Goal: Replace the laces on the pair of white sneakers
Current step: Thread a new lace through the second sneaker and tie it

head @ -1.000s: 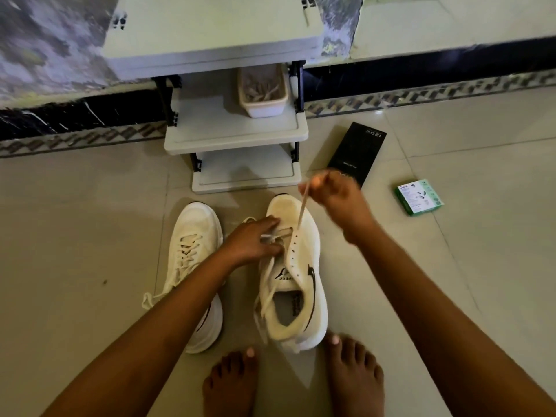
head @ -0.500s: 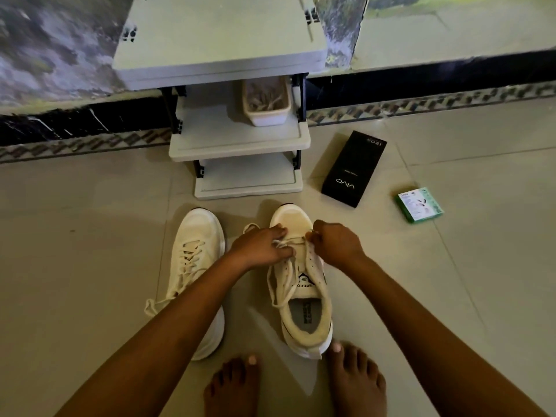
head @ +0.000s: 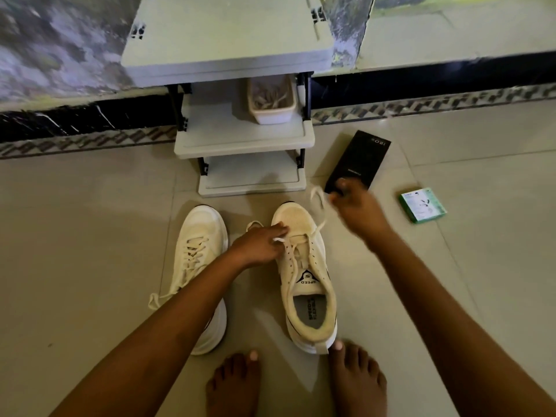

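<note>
The right hand point(head: 358, 210) pinches the lace point(head: 319, 206), drawn up-right from the sneaker point(head: 304, 266); the left hand point(head: 258, 243) pins the eyelets.

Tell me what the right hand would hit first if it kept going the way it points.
Probably the black box: the right hand, pinching the lace, already overlaps its near end. Height above the floor is unclear.

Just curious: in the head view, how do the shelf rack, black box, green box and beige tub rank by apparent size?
1. shelf rack
2. black box
3. beige tub
4. green box

The tub sits farther back, so its rank is unsure.
</note>
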### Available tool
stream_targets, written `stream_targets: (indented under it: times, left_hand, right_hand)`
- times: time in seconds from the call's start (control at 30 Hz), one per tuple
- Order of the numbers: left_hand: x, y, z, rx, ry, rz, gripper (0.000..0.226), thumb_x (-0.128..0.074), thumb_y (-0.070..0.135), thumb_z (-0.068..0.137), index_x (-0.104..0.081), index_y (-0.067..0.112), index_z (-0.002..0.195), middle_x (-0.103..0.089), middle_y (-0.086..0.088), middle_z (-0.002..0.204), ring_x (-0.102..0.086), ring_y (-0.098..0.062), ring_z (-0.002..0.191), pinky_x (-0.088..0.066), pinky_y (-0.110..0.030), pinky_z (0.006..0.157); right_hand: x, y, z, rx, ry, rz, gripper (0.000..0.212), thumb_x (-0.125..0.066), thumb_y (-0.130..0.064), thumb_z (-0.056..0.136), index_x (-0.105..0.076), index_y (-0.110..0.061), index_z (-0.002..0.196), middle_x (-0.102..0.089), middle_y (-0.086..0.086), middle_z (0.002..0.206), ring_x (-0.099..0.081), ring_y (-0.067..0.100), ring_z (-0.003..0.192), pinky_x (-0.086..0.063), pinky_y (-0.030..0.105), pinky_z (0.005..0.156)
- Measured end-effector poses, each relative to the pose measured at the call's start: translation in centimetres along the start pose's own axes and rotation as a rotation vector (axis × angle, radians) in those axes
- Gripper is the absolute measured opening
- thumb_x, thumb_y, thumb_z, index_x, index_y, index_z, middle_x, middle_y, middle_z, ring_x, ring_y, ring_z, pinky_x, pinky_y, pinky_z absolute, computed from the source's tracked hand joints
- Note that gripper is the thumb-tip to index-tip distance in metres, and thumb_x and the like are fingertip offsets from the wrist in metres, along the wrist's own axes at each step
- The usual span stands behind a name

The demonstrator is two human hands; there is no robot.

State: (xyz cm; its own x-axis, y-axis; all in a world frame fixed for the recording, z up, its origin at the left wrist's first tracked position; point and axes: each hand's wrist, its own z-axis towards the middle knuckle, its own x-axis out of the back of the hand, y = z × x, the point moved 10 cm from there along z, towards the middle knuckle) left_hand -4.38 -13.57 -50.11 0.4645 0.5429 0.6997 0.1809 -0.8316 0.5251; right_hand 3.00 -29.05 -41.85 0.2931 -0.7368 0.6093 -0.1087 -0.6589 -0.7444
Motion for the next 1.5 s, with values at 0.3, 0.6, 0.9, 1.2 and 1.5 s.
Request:
stream_targets:
  times: [0.3, 0.6, 0.9, 1.2, 1.5]
  left_hand:
    - [0.5, -1.2, -0.6, -0.067, 0.252, -0.1, 0.036, -0.062, 0.029, 0.089, -0.06, 0.021, 0.124, -0.052, 0.003, 0.139, -0.052, -0.02, 0.122, -0.043, -0.035, 0.1]
    - [3.3, -0.4, -1.7, -0.036, 0.357, -0.289, 0.005, -0.059, 0.015, 0.091, -0.063, 0.015, 0.087, -0.065, -0.001, 0.09, -0.059, -0.015, 0.085, -0.045, -0.026, 0.074]
    - [7.4, -2.3, -1.7, 0.097, 0.251, -0.334, 0.047, -0.064, 0.025, 0.088, -0.05, 0.023, 0.134, -0.052, -0.002, 0.136, -0.051, -0.02, 0.121, -0.041, -0.033, 0.101]
    - [3.3, -5.2, -2.2, 0.22, 0.135, 0.756, 0.02, -0.054, 0.024, 0.087, -0.065, 0.024, 0.104, -0.063, -0.003, 0.111, -0.046, -0.025, 0.115, -0.029, -0.04, 0.097]
    - [1.1, -4.3, -2.0, 0.149, 0.117, 0.762, 0.018, -0.054, 0.019, 0.089, -0.061, 0.016, 0.106, -0.062, -0.009, 0.11, -0.053, -0.027, 0.109, -0.033, -0.037, 0.098]
  right_hand:
    - [-7.0, 4.8, -0.8, 0.083, -0.269, -0.416, 0.023, -0.047, -0.03, 0.097, -0.056, -0.009, 0.102, -0.062, 0.011, 0.1, -0.053, 0.019, 0.083, -0.039, 0.026, 0.07]
    - [-9.0, 5.7, -2.5, 0.096, -0.434, -0.412, 0.058, -0.041, -0.052, 0.094, -0.019, -0.035, 0.146, -0.057, 0.008, 0.122, -0.059, 0.023, 0.104, -0.045, 0.028, 0.079]
    - [-9.3, 6.2, -2.9, -0.017, -0.448, -0.116, 0.056, -0.045, -0.049, 0.093, -0.024, -0.037, 0.144, -0.045, 0.009, 0.141, -0.049, 0.027, 0.122, -0.041, 0.032, 0.096]
    - [-9.5, 6.2, -3.0, -0.092, -0.37, 0.004, 0.052, -0.052, -0.041, 0.093, -0.031, -0.036, 0.14, -0.051, 0.011, 0.131, -0.055, 0.027, 0.112, -0.046, 0.029, 0.082]
    - [-5.0, 5.5, -3.2, -0.108, -0.023, 0.406, 0.022, -0.036, -0.021, 0.098, -0.052, -0.007, 0.094, -0.05, 0.002, 0.081, -0.046, 0.011, 0.07, -0.037, 0.021, 0.059]
